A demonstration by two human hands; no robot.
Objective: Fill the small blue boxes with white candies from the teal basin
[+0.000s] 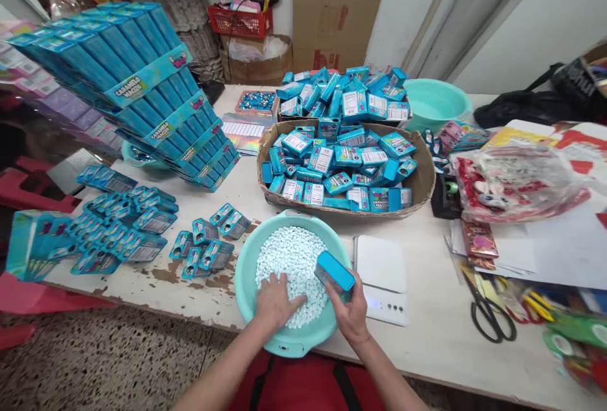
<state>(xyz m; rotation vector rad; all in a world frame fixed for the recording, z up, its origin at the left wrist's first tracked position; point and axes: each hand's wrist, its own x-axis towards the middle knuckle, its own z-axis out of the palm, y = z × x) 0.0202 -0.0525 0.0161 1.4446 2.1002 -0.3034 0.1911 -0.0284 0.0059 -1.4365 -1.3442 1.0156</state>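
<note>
Small white candies [290, 251] fill the bottom of a turquoise plastic basin [245, 281] at the table's front edge. My left hand [275, 305] rests on the candies, its fingers spread and partly sunk among them. Over the basin's right side, my right hand [353, 313] grips a blue candy box [336, 270], which is tilted. Whether the box contains anything cannot be seen. Just right of the basin lies a white kitchen scale [380, 272], with nothing on its plate.
Behind the basin stands a cardboard box [424, 190] of blue candy boxes. Several upright boxes [208, 250] stand to the left, below a tall stacked display [156, 101]. Black-handled scissors [490, 316], tape rolls and a plastic bag [521, 177] lie on the right.
</note>
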